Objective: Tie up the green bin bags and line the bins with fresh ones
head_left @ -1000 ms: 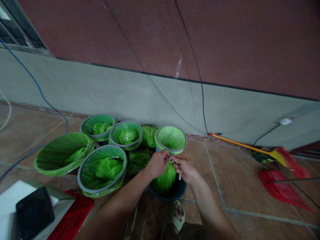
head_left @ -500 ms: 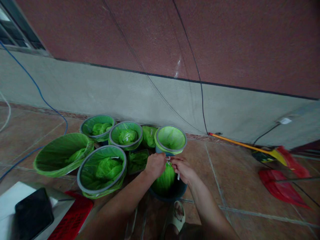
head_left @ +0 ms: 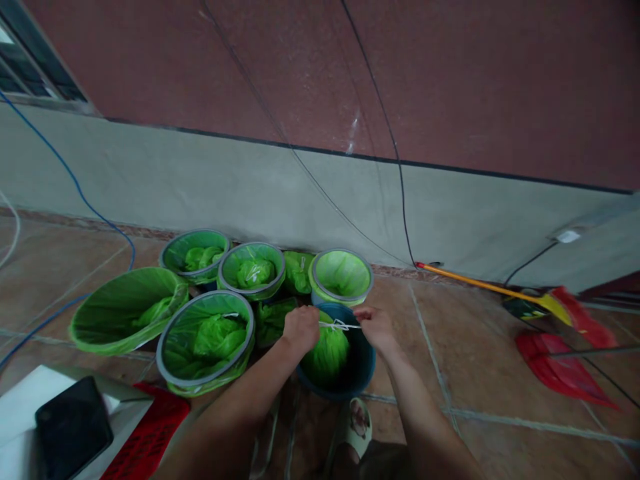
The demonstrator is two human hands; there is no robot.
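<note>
A green plastic bag [head_left: 327,357], gathered at its neck, sits inside a dark blue bucket [head_left: 367,373]. White string [head_left: 340,325] crosses the neck of the bag and is stretched sideways between my hands. My left hand [head_left: 303,328] is closed on the string's left end, above the bucket's left rim. Over the right rim, my right hand [head_left: 376,327] pinches the other end. Just behind the bucket stands a bin [head_left: 342,277] with a grey rim and a light green liner.
Left of the bucket stand several green-lined bins [head_left: 205,343] holding green bags. A black phone [head_left: 75,427] lies on a white box [head_left: 35,400] beside a red basket [head_left: 150,433]. At right are a broom [head_left: 480,287] and a red dustpan [head_left: 560,367]. A wall [head_left: 240,180] runs behind.
My hands have moved apart, the right one going right, drawing the white string out between them. The gathered bag neck now shows more openly.
</note>
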